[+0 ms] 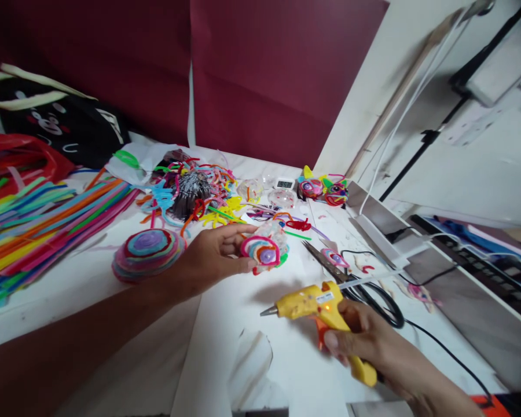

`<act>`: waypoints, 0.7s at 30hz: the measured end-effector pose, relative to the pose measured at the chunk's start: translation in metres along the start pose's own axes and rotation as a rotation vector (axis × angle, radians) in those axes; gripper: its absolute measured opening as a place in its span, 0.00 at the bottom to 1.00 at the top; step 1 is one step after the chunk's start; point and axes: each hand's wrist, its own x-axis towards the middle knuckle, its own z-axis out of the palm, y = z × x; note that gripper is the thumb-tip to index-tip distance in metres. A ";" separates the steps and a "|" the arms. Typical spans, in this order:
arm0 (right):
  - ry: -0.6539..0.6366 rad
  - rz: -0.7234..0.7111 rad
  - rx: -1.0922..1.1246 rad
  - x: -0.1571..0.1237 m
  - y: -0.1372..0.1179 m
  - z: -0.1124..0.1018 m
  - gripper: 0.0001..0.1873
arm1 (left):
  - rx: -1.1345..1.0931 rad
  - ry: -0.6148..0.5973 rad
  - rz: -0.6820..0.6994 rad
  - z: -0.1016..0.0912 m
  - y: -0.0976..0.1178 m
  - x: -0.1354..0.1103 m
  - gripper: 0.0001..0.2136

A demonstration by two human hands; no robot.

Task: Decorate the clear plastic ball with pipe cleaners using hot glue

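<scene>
Between the thumb and fingers of my left hand (228, 252) is a small pipe-cleaner craft piece (260, 252), with a pink, white and blue eye shape around a purple centre. My right hand (364, 341) is wrapped round the handle of a yellow hot glue gun (312, 301), whose metal nozzle points left, below the craft piece and apart from it. A small orange light glows on the gun's side, and a clear glue stick (373, 278) sticks out of its back. Black-handled scissors (330, 263) lie just behind the gun.
Left of my left hand sits a coiled pipe-cleaner dome (150, 252). Bundled pipe cleaners (47, 231) cover the far left. Scraps and a dark tinsel-like clump (193, 191) lie at the back, near a small digital display (285, 184) and two finished-looking colourful pieces (323, 188). A black cord (449, 359) runs right.
</scene>
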 end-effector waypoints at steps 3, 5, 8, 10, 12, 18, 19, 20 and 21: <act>-0.116 -0.005 -0.039 0.007 -0.001 0.005 0.22 | 0.004 0.015 -0.006 0.000 -0.001 0.001 0.29; -0.146 -0.009 -0.096 0.011 -0.003 0.006 0.22 | 0.006 0.021 -0.016 0.000 -0.002 0.001 0.28; -0.133 -0.001 -0.308 0.014 -0.006 0.001 0.24 | -0.002 0.021 -0.023 0.000 -0.001 0.001 0.26; -0.039 -0.036 -0.601 0.012 -0.009 -0.005 0.24 | -0.003 0.009 -0.022 0.000 0.000 0.000 0.24; 0.134 -0.148 -0.928 0.009 -0.018 -0.011 0.22 | -0.007 0.007 -0.021 0.001 0.001 0.000 0.22; 0.246 -0.732 -1.041 0.015 -0.074 0.004 0.16 | 0.002 0.019 -0.034 0.006 0.001 -0.002 0.21; 0.217 -0.809 -1.027 0.022 -0.082 0.009 0.16 | 0.006 0.018 -0.028 0.007 0.001 -0.003 0.21; 0.178 -0.861 -1.008 0.029 -0.089 0.013 0.17 | 0.005 0.013 -0.022 0.008 0.002 -0.003 0.20; 0.133 -0.901 -0.990 0.037 -0.095 0.017 0.18 | -0.003 0.007 -0.017 0.009 0.002 -0.004 0.20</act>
